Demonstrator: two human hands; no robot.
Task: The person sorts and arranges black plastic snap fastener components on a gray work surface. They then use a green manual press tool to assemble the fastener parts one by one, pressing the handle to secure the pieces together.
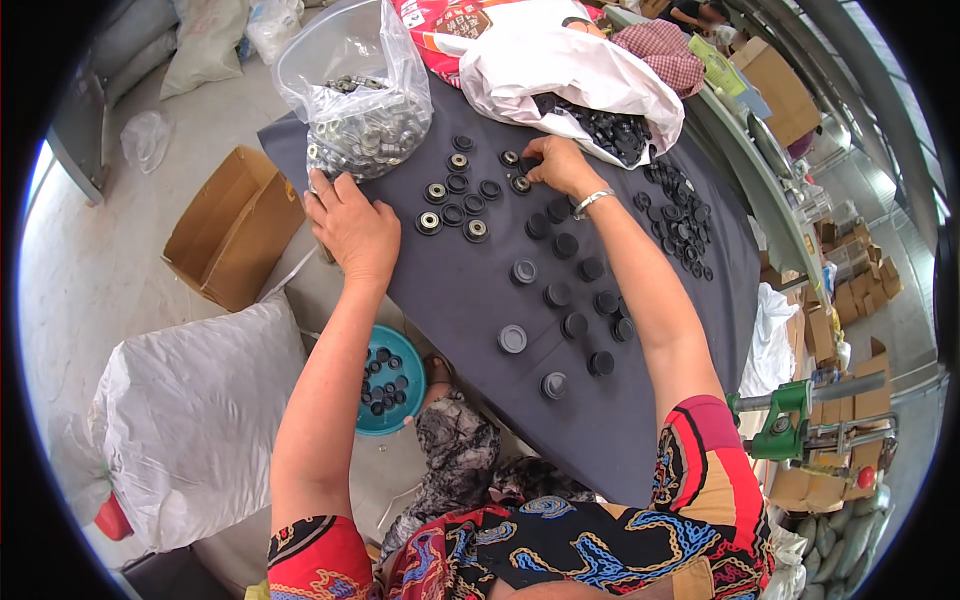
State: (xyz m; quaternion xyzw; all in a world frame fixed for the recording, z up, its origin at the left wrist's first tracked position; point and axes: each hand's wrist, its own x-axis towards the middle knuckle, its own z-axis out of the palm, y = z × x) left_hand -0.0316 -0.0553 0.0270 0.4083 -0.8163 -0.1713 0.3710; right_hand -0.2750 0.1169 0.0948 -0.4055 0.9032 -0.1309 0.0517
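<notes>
My left hand (352,228) is at the lower edge of a clear plastic bag (345,55), its fingers apart and their tips against the small metal bearings (370,135) inside. My right hand (562,168) has thumb and fingers pinched on a black plastic cap, mostly covered by the fingertips. Just left of it lie black caps with bearings seated in them, one bearing cap (521,184) right beside the fingers. More caps spread leftward: some hold a bearing (429,222), others are bare rings (489,189). Closed black caps (557,294) stand in loose rows below my right forearm.
A white sack (570,70) spills black parts (615,130) at the table's far side. Loose black rings (685,225) lie right. Left of the dark tablecloth (440,300) are a cardboard box (235,230), a stuffed white sack (200,410) and a blue basin (385,425). A green clamp-like tool (785,422) stands right.
</notes>
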